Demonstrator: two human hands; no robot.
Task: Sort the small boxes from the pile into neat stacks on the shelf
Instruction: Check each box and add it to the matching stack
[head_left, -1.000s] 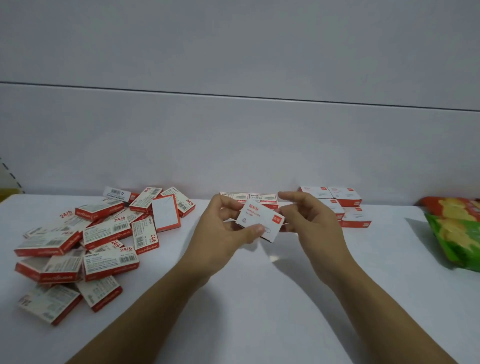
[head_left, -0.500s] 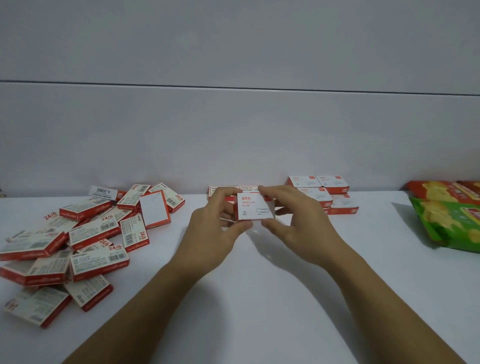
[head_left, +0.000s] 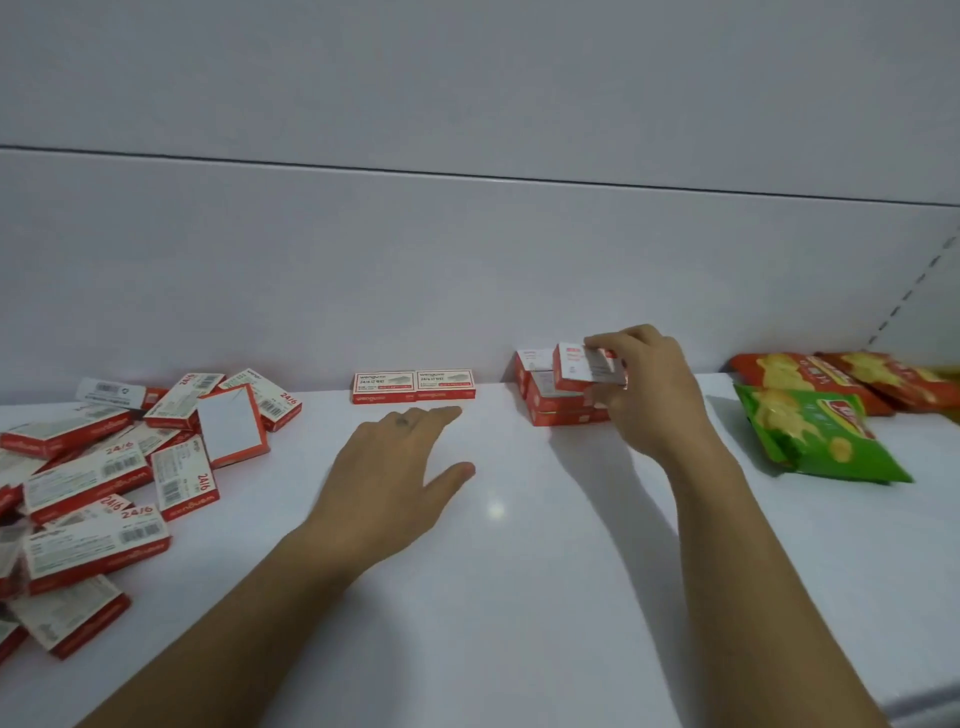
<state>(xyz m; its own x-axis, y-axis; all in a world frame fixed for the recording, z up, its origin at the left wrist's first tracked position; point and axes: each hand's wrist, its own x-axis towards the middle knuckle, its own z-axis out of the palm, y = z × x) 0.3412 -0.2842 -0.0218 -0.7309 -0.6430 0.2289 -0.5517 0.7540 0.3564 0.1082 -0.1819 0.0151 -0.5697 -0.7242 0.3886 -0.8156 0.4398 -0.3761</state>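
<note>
Gripping a small box (head_left: 587, 366) above the stack (head_left: 558, 408), right hand (head_left: 649, 395), left hand (head_left: 395, 467) open, apart.

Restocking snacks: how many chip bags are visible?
3: green chip bag in front; red chip bag behind it; second red bag farther right. More may be cut off.

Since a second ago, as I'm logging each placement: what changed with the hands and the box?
The right hand carried the small box rightward to the stack, still gripping it. The left hand let go and opened over the shelf. The loose pile and paired boxes stayed put.
</note>
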